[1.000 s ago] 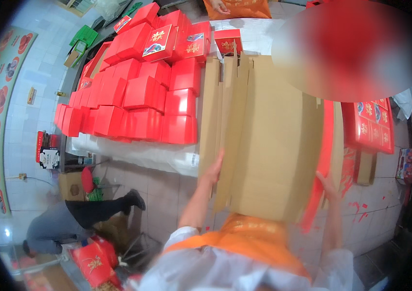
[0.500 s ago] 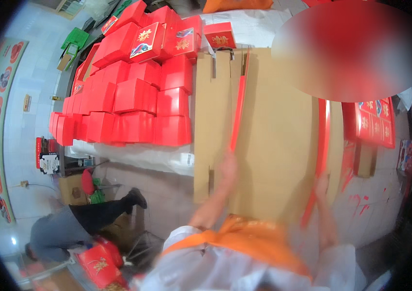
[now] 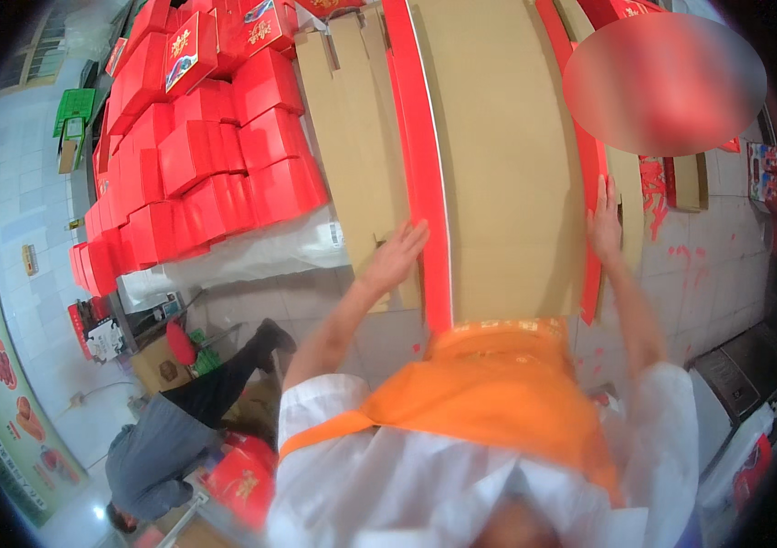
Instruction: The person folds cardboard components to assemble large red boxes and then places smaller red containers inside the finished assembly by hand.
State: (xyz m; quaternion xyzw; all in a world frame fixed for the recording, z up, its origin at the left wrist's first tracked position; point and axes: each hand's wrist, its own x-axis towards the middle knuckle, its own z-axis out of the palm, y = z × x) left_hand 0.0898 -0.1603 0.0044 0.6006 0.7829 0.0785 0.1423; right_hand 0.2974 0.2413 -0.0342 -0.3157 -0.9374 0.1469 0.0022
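Two bare hands are up against the big flat brown cardboard sheet with red edge strips (image 3: 507, 173), which stands in front of me above my orange apron (image 3: 489, 384). My left hand (image 3: 397, 258) lies flat on the sheet's left red strip, fingers (image 3: 413, 236) spread and straight, pressing rather than gripping. My right hand (image 3: 604, 224) rests on the sheet's right red strip, fingers (image 3: 602, 192) stretched upward and open; I cannot tell whether the thumb hooks behind the edge. Left of the sheet, more flat brown cardboard blanks (image 3: 356, 137) lean beside it, and further left is a stack of red gift boxes (image 3: 206, 155). Below and well left of the sheet, another person in dark clothes (image 3: 178, 429) bends low over the tiled floor (image 3: 726, 265).
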